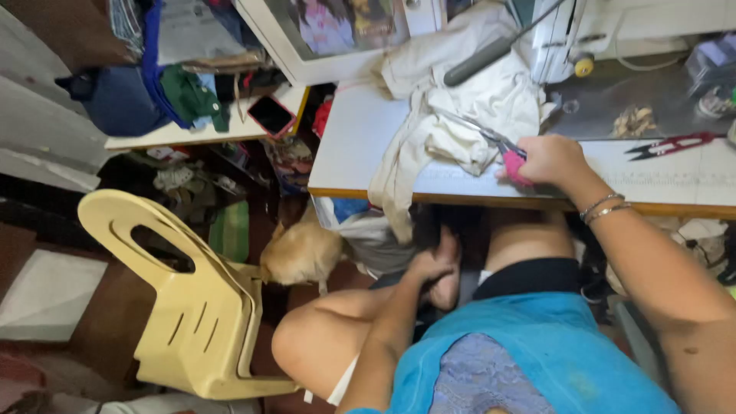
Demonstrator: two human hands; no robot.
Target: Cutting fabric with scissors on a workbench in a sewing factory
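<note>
right hand (548, 159) is closed round the pink-handled scissors (502, 149) at the counter's (345, 146) front edge, blades against the cream cloth (475, 100). left hand (433, 264) hangs below the counter, grip hidden. looks mid-cut; cloth needs steadying next.

On my feed I see a yellow plastic chair (195, 307) on the floor at left, with a tan dog (300, 253) just beside it. Red thread snips (668, 145) lie on the white table (353, 146). A phone (271, 115) rests on the cluttered shelf (184, 134).
</note>
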